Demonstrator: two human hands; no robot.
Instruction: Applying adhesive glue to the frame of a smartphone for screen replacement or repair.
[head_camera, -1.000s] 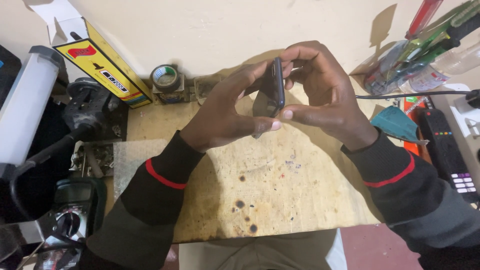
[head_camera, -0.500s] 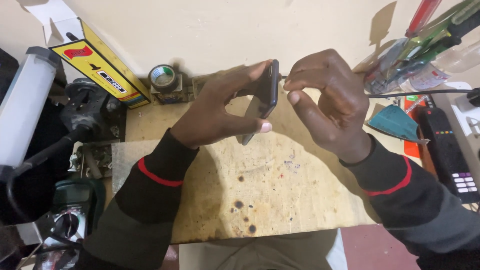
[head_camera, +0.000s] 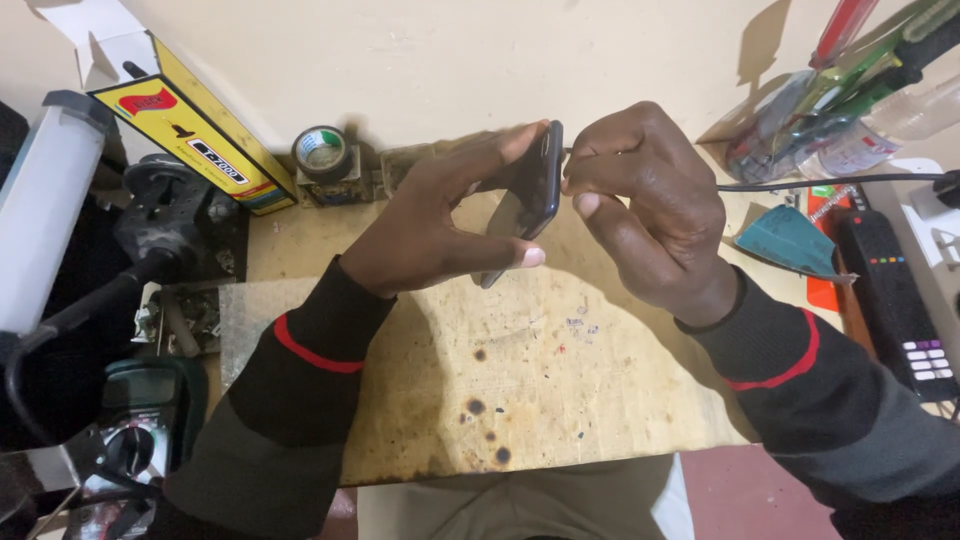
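While the left hand (head_camera: 430, 235) grips the phone (head_camera: 530, 195) edge-on at upper centre, the right hand (head_camera: 640, 205) pinches at its edge, seemingly needing a careful, steady pull.

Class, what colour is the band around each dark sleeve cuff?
Red band on each dark sleeve cuff, clearest in the head view.

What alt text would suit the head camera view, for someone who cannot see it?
Two hands hold a dark phone edge-on above a scorched wooden board: the left hand grips it, and the right hand pinches at its upper edge. A tape roll, a yellow box and a black cable lie around them.
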